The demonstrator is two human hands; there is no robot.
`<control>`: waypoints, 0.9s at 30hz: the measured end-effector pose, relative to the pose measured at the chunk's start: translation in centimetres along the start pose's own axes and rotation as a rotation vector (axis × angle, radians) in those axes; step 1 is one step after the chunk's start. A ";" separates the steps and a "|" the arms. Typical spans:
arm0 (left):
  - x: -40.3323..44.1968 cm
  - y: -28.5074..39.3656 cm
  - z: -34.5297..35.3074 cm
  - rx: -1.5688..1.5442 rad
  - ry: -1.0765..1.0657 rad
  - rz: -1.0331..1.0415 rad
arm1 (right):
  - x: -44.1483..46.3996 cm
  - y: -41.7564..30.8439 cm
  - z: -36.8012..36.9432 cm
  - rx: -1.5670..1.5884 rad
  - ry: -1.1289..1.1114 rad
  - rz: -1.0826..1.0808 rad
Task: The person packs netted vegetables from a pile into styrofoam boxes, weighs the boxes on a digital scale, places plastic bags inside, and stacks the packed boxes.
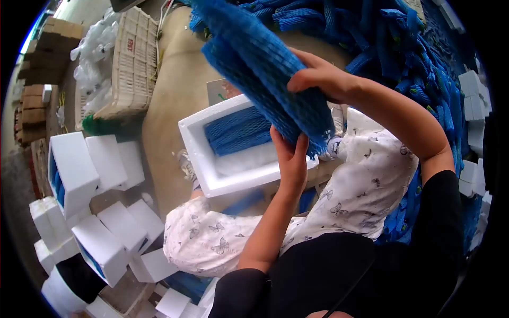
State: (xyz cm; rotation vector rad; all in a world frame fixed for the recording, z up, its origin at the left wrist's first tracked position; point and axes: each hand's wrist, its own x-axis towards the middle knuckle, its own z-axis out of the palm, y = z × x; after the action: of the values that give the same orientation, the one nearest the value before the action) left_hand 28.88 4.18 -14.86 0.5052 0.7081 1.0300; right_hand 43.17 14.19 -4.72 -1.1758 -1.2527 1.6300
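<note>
Both hands hold a bundle of long blue foam-net sleeves [260,69], tilted above a white foam box [199,159]. My right hand [323,74] grips its right side around the middle, thumb across the front. At the lower end, my left hand [290,159] is closed on it from below. What is inside the held sleeves cannot be made out. In the foam box, more blue foam-net sleeves [238,132] lie along the far side, and a clear or white bag [246,161] lies along the near side.
A big heap of blue net sleeves [382,42], some showing green, lies at the back and right. White foam boxes [101,244] are stacked at the left. Behind them stands a cream plastic crate [135,58] beside clear plastic bags [98,53]. Cardboard boxes [58,34] stand far left.
</note>
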 end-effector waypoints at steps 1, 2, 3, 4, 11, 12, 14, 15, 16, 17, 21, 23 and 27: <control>-1.4 0.2 -0.8 -0.097 0.138 -0.006 | 1.6 1.6 1.0 -0.119 -0.082 -0.061; -1.9 0.6 -1.4 -0.151 0.245 0.025 | 2.5 2.7 2.8 -0.271 -0.048 -0.081; -2.2 0.2 -2.8 -0.223 0.355 0.021 | 2.9 3.5 4.7 -0.422 -0.008 -0.098; -1.8 -0.3 -4.3 -0.227 0.465 -0.025 | 3.2 4.1 5.7 -0.600 0.031 -0.081; 6.8 -9.3 -7.9 -0.642 0.163 -0.093 | 5.5 14.6 8.1 -1.392 0.016 -0.304; 6.7 -8.7 -6.6 -0.660 0.241 -0.105 | 5.6 15.8 8.0 -1.388 0.015 -0.299; 6.5 -9.0 -6.5 -0.669 0.327 -0.120 | 6.1 17.2 7.8 -1.466 0.087 -0.497; 6.5 -9.5 -6.9 -0.650 0.366 -0.120 | 6.5 18.0 7.7 -1.461 0.084 -0.491; 6.5 -10.4 -7.5 -0.632 0.402 -0.125 | 6.9 18.5 7.8 -1.360 0.066 -0.575; 6.4 -11.6 -8.1 -0.614 0.434 -0.132 | 7.3 18.6 7.7 -1.260 0.052 -0.655; 8.0 -12.0 -11.4 -0.489 0.385 -0.332 | 10.0 19.8 7.6 -1.179 -0.090 -0.539; 6.9 -6.8 -11.2 -0.172 0.310 -0.496 | 7.8 17.8 6.3 -1.234 -0.028 -0.651; 6.2 -4.6 -15.2 -0.115 0.615 -0.369 | 2.9 16.1 2.9 -1.570 0.022 -0.179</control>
State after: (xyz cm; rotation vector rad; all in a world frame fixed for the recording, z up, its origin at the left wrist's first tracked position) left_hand 22.42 8.56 -30.05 -0.0612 1.2253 0.8667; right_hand 39.06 12.31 -20.68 -1.7521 -2.6065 0.2137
